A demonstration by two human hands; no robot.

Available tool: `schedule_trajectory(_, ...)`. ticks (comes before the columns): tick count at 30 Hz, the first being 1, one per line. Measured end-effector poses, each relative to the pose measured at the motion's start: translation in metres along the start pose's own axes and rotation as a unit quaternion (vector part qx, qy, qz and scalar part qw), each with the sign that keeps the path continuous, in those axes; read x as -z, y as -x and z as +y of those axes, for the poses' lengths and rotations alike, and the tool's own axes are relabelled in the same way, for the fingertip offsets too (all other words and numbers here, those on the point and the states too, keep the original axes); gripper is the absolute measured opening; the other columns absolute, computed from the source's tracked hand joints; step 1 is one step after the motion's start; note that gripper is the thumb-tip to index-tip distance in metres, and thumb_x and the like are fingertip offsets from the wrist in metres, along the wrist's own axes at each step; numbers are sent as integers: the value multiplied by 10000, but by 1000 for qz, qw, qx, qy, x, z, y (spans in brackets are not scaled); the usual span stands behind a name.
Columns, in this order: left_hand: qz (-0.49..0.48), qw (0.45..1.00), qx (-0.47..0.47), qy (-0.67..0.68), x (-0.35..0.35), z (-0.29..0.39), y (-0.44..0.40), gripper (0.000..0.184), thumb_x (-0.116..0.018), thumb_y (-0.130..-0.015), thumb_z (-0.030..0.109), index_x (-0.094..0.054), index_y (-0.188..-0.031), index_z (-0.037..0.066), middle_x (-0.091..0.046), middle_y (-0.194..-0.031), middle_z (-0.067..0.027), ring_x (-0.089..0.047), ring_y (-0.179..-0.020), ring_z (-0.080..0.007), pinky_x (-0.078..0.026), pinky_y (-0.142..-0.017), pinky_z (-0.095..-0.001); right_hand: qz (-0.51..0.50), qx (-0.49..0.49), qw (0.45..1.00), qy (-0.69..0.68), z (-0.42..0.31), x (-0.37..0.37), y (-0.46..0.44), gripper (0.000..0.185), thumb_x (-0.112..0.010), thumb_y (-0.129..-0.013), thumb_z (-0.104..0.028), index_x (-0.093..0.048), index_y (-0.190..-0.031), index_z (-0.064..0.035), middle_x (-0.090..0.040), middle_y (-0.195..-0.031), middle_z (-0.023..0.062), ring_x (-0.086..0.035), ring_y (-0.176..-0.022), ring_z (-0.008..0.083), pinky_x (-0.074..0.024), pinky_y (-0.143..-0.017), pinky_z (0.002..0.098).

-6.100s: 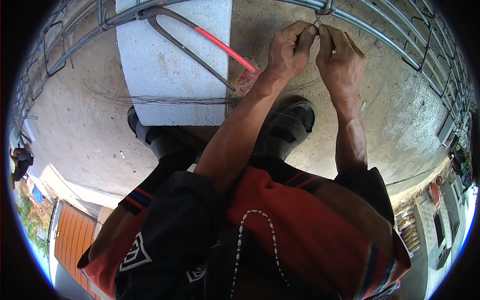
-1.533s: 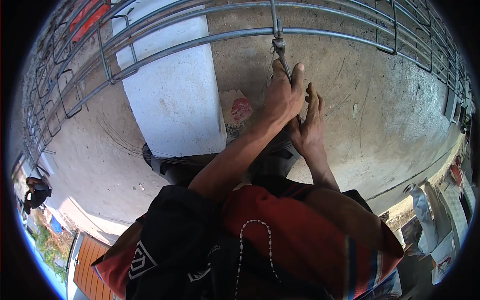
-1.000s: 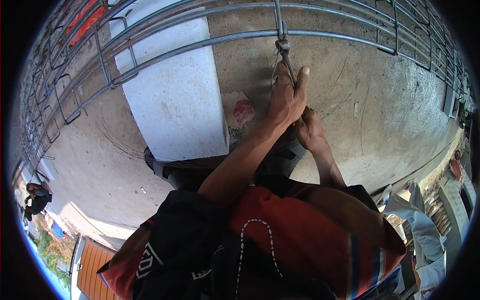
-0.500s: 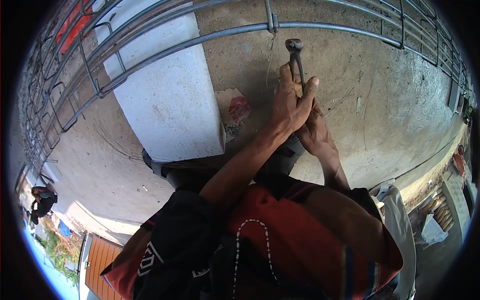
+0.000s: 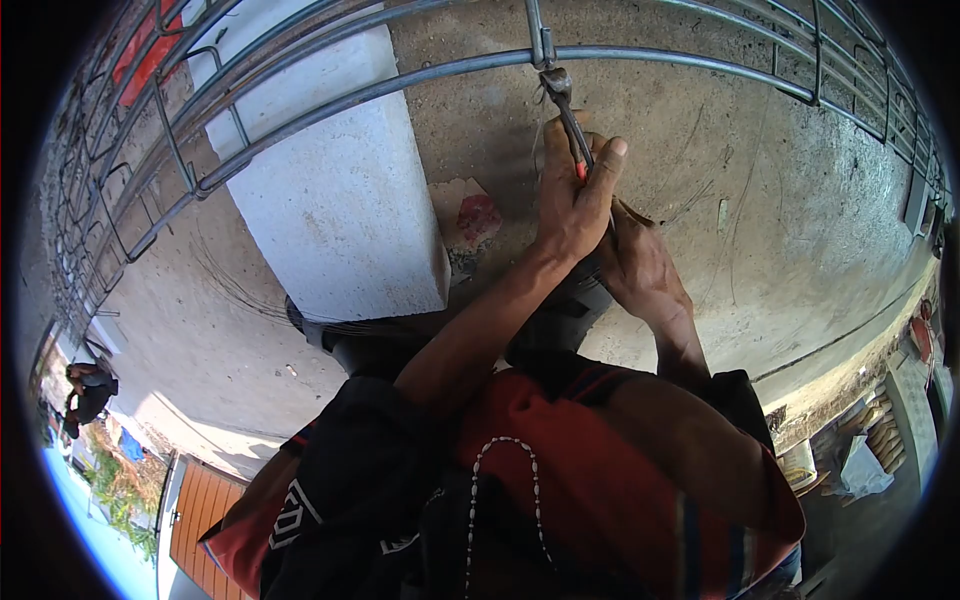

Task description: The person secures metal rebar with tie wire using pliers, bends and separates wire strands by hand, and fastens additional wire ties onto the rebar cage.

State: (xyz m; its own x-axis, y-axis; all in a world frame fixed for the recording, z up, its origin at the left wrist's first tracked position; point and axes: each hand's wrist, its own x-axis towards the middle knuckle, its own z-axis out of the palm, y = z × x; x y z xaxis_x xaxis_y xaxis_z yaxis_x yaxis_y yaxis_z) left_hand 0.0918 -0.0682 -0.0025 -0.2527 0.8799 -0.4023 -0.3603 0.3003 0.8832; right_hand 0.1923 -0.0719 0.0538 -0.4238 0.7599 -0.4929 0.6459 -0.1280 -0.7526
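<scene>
A pair of pincers (image 5: 568,118), dark metal with a bit of red on a handle, points up and slightly left. Its jaws are at a thin tie wire (image 5: 541,97), right beneath the joint where a short bar (image 5: 535,22) meets the long steel bar (image 5: 660,54). My left hand (image 5: 577,205) is closed round the handles below the jaws, thumb raised along the right side. Lower down, my right hand (image 5: 645,268) grips the handle ends, its fingers partly hidden. Whether the jaws are clamped on the wire is too small to tell.
The steel bar cage (image 5: 175,150) arches across the top and left. A white block (image 5: 335,200) lies under it, beside my legs. Loose wires (image 5: 235,285) and a reddish scrap (image 5: 479,218) lie on the concrete floor. Another person (image 5: 90,392) is far left.
The pincers have moved left and slightly up, so the jaws now meet the wire at the bar joint. Both hands stayed on the tool; the right has turned and shifted slightly lower.
</scene>
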Motion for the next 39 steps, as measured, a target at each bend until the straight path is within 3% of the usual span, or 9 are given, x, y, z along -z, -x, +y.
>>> schedule_trajectory(3,-20,999,-11,-29,6,-4,-3,489,-579,-892,282,-351,-1185,-36,-457,-836,-36,-451,-677,-82,-404,-571,-238,-17,-10,1000,7,-1,0,0,329,-485,-828,-39,-472,-1130,92,-554,-951,315,-538,-880,485,-450,-744,481)
schedule_trajectory(6,-45,998,28,-40,8,7,-3,593,-529,-899,387,-332,-1235,-60,-530,-983,-173,-607,-851,-206,-498,-673,-299,-26,-37,999,-7,-3,-1,-3,351,-487,-827,-43,-463,-1148,97,-552,-965,313,-535,-891,487,-450,-754,481)
schedule_trajectory(17,-14,989,-28,-142,5,9,-2,402,-533,-912,348,-444,-1070,-11,-609,-859,-121,-569,-797,-170,-451,-722,-313,74,-48,996,-16,9,-19,-2,317,-440,-819,-53,-481,-1106,75,-563,-999,316,-538,-895,497,-445,-758,498)
schedule_trajectory(20,-24,989,-33,-142,7,5,-2,348,-552,-908,318,-448,-1030,9,-624,-859,-109,-561,-775,-154,-445,-709,-293,65,-90,994,-14,-3,-19,-3,274,-444,-810,-67,-520,-1034,71,-594,-889,307,-554,-824,497,-452,-721,497)
schedule_trajectory(24,-37,999,0,-33,7,-4,2,353,-585,-893,279,-435,-1071,14,-640,-826,-90,-591,-760,-129,-459,-683,-247,1,-128,989,-79,29,-24,-10,249,-443,-870,-163,-553,-878,61,-597,-678,212,-586,-633,357,-458,-603,423)
schedule_trajectory(26,-62,998,8,24,11,-16,4,383,-606,-879,257,-420,-1111,15,-642,-817,-83,-616,-770,-133,-480,-661,-240,-57,-200,965,-163,30,-19,-14,337,-441,-926,-246,-554,-778,34,-587,-622,127,-564,-531,215,-445,-512,335)
schedule_trajectory(32,-144,977,121,95,27,10,-18,369,-638,-853,201,-456,-1129,37,-606,-746,-80,-653,-792,-214,-534,-597,-308,-163,-198,874,-413,38,-12,-20,516,-387,-949,-466,-522,-695,-38,-445,-510,29,-431,-409,126,-375,-413,277)
schedule_trajectory(36,-138,948,201,203,21,14,-27,219,-585,-889,268,-540,-940,60,-519,-642,-42,-610,-658,-217,-530,-611,-392,-354,-230,645,-637,60,-20,-23,560,-373,-920,-546,-477,-669,-56,-378,-505,9,-364,-403,114,-343,-388,266)
schedule_trajectory(39,-88,944,226,225,14,14,-25,294,-543,-912,318,-504,-769,64,-462,-595,-19,-507,-523,-171,-482,-545,-374,-335,-166,667,-644,60,-22,-19,580,-353,-916,-568,-502,-705,-49,-418,-526,18,-406,-415,129,-362,-393,271)
